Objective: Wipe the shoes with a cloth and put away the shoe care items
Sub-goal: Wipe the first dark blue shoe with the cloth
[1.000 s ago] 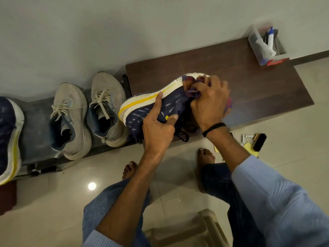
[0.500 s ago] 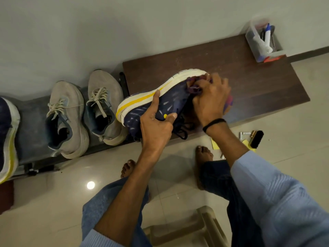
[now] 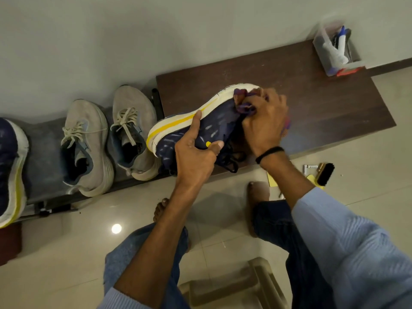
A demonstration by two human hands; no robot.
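1. From my remote seat, the navy shoe (image 3: 200, 128) is held up over the front-left corner of the table (image 3: 323, 97). It is tipped on its side, with the white and yellow sole turned toward the wall. I judge this is to put the upper and the sole's edge in easy reach of the cloth (image 3: 244, 101).
2. The left hand (image 3: 196, 157) is clamped on the shoe. Its thumb presses the near side and its index finger lies up the upper to the yellow stripe. That looks like a brace against the rubbing.
3. The right hand (image 3: 265, 123) has its fingers curled round the bunched purple and orange cloth. It presses the cloth onto the shoe's right end, which I take for the toe. The hand is blurred, so I cannot read the individual fingers.
4. The two hands are apart, with the shoe between them.
5. A clear container (image 3: 338, 54) of care items stands at the table's back-right corner.
6. A brush (image 3: 325, 173) lies on the floor just off the table's front edge, so putting things away looks not yet done.
7. Two grey shoes (image 3: 87, 148) stand on the low ledge left of the table, with another navy shoe (image 3: 11, 172) beyond them.
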